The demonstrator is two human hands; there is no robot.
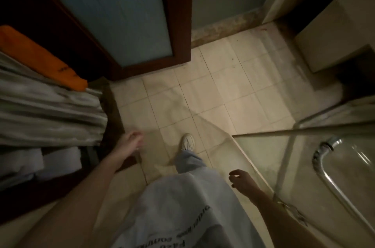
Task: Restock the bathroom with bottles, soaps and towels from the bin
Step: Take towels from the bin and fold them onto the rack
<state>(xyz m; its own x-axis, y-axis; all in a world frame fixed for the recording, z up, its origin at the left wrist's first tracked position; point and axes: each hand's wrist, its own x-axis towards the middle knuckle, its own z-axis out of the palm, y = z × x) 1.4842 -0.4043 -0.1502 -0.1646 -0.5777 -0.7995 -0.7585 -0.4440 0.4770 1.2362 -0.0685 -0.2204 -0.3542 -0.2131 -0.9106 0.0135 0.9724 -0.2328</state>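
I look down at a beige tiled bathroom floor point(213, 93). My left hand point(132, 142) hangs at the left with loosely curled fingers and holds nothing. My right hand point(242, 179) is lower right, fingers apart, also holding nothing. At the left edge lies a stack of folded grey-white towels point(48, 110) with an orange cloth point(40, 57) behind it. White rolled items point(40, 162) sit below the towels. No bottles or soaps show. The bin itself cannot be made out.
A dark wooden door with a frosted glass panel point(121, 14) stands open ahead. A glass shower panel with a chrome handle point(328, 168) fills the lower right. A pale cabinet point(324, 41) is at the upper right. My foot in a white shoe point(187, 142) steps forward.
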